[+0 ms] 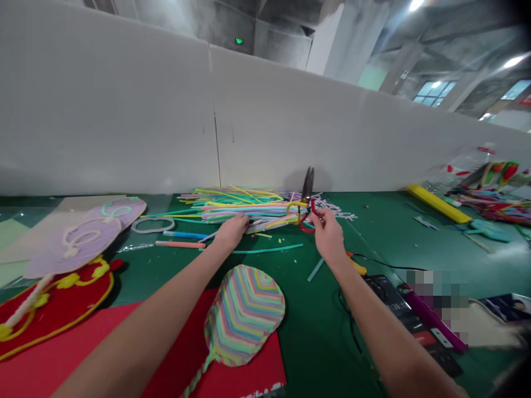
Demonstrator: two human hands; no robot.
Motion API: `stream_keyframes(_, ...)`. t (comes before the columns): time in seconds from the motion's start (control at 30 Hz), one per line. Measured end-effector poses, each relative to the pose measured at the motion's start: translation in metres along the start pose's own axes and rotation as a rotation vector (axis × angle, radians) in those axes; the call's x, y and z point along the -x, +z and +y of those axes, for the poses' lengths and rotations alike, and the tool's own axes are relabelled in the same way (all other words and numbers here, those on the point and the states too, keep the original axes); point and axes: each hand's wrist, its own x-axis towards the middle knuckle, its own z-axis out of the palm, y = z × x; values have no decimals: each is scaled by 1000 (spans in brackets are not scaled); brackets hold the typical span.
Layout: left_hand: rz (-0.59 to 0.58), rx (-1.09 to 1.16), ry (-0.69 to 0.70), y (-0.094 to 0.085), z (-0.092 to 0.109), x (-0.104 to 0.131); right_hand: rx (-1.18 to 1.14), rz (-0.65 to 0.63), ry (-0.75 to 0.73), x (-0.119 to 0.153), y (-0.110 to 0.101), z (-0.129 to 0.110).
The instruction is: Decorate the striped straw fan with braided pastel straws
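Scissors [307, 199] with red and yellow handles point up toward the white partition, and my right hand [327, 229] is closed on the red handle. My left hand [233, 229] rests at the near edge of a pile of pastel pipe cleaners [244, 210]; its fingertips are bent in among the strands, and what they pinch is too small to make out. Nearer to me, a striped pastel leaf-shaped fan [246, 315] lies on a red sheet [271, 359]. A single green strand [269, 250] lies just in front of the pile.
On the left lie a lilac fan [93, 235], a red fan [78, 298] and a coiled ring [152, 224]. Blue [185, 235] and orange sticks [178, 244] sit beside the pile. At right are a yellow bar [440, 204], a black device [398, 304], cables and a plastic bottle [464, 168].
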Motion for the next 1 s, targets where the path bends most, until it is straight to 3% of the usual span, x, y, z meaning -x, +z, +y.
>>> stream_keyframes(0.2,33,-77,16,3,7,10,-700,32,345,16,10,-26)
stream_keyframes(0.3,44,-99,30,0,10,15,-856,135,379,21,9,-32)
stream_keyframes(0.47,40,-121,28,-3,12,16,-769,379,235,20,-6,-33)
stream_keyframes(0.6,49,-146,-6,-6,14,15,-686,499,222,21,-15,-30)
stream_keyframes(0.73,91,-175,-13,-10,21,19,-675,457,270,35,-12,-27)
stream_keyframes(0.9,95,-238,298,-9,30,21,-816,403,345,66,-4,-25)
stream_keyframes(1.0,62,-195,294,-4,31,18,-903,326,426,80,-1,-23)
